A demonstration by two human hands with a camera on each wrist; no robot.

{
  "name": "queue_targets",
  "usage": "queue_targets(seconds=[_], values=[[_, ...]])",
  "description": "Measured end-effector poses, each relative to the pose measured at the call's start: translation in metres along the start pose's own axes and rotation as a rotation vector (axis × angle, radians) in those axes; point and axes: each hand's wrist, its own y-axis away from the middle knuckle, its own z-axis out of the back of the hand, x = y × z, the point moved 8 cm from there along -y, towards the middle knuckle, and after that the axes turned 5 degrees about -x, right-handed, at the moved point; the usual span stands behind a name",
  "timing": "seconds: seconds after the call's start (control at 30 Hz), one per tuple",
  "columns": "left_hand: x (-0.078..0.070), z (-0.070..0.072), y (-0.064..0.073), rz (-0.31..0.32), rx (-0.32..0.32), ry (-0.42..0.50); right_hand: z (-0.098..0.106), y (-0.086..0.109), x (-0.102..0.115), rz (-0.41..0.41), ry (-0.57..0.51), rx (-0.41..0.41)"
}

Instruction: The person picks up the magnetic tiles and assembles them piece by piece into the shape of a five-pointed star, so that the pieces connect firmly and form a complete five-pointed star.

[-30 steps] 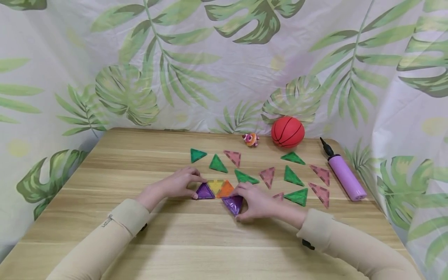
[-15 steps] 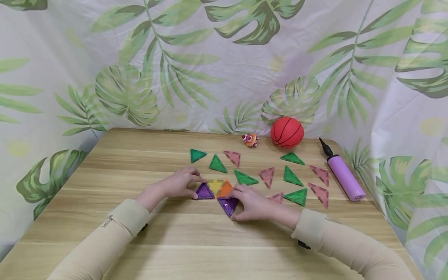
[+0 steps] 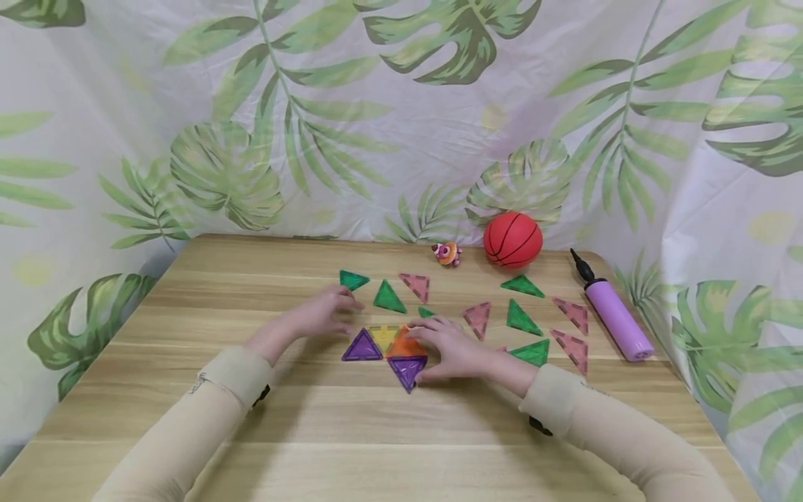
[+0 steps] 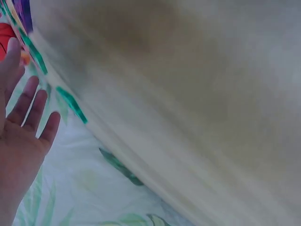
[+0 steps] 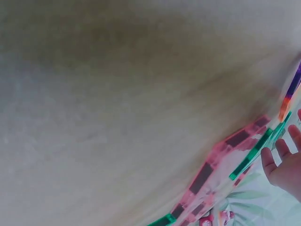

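Observation:
Four-piece wording aside, a joined row of translucent triangular magnetic tiles lies mid-table: a purple tile [image 3: 362,346] at the left, a yellow tile [image 3: 381,337], then an orange tile [image 3: 400,346]. Below the orange one, point down, sits a second purple tile [image 3: 406,371]. My left hand [image 3: 321,314] hovers just above and left of the row, holding nothing; its fingers spread loosely in the left wrist view. My right hand [image 3: 458,350] stays at the row's right end, fingers over the orange tile and thumb beside the lower purple tile. Its fingers look extended in the right wrist view.
Several green tiles [image 3: 522,318] and pink tiles [image 3: 571,350] lie behind and to the right. At the back are a small figurine [image 3: 447,254] and a red toy basketball [image 3: 513,240]. A purple hand pump [image 3: 619,319] lies along the right edge.
The lower purple tile has shifted left to meet the orange tile's edge. My left hand has let go of the left purple tile and risen away; my right fingers have loosened.

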Motion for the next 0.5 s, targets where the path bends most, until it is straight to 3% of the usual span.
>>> queue_targets(seconds=[0.17,0.33,0.5], values=[[0.028,0.015,-0.011,0.103,-0.081,-0.087,-0.003,-0.005,-0.003,0.041,0.009,0.009],[0.057,0.016,-0.017,0.244,-0.062,-0.109,-0.002,-0.010,-0.002,0.083,0.007,0.005],[0.077,0.013,-0.020,0.327,-0.049,-0.110,-0.002,-0.017,-0.003,0.094,0.048,0.019]])
